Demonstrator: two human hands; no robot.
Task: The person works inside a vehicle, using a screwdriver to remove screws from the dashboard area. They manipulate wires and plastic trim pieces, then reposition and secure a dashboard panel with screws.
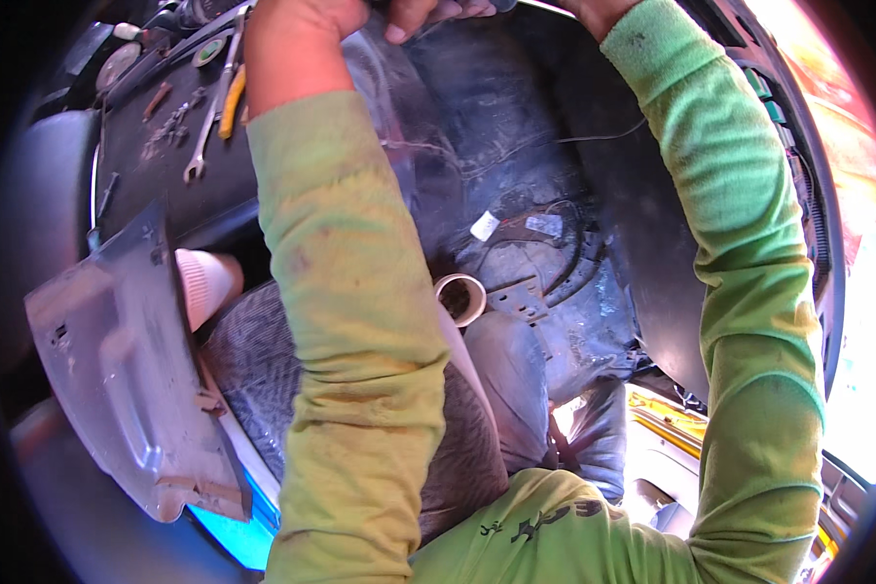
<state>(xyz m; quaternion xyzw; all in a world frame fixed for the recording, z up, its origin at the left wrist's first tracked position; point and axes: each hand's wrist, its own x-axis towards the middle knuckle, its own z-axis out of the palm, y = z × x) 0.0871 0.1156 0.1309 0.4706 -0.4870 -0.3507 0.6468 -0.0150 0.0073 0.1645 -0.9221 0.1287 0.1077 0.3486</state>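
Note:
My left hand (333,14) reaches to the top edge, where the picture cuts most of it off. Curled fingers (438,12) beside it look like its own, closed round something I cannot make out. Of my right hand (597,14), only the part by the wrist shows; its fingers are out of sight. Left of my left wrist, an open-ended wrench (202,144) and a tool with a yellow handle (232,103) lie on a dark panel (136,195). Small screws or bits of hardware (173,125) are scattered beside them.
A bent grey panel (131,380) stands at the left, near a white ribbed cup-like piece (204,287). A patterned seat (253,360) lies partly under my left arm. Between my arms are a round open-topped holder (459,299), a thin cable (526,151) and the dirty vehicle floor (594,321).

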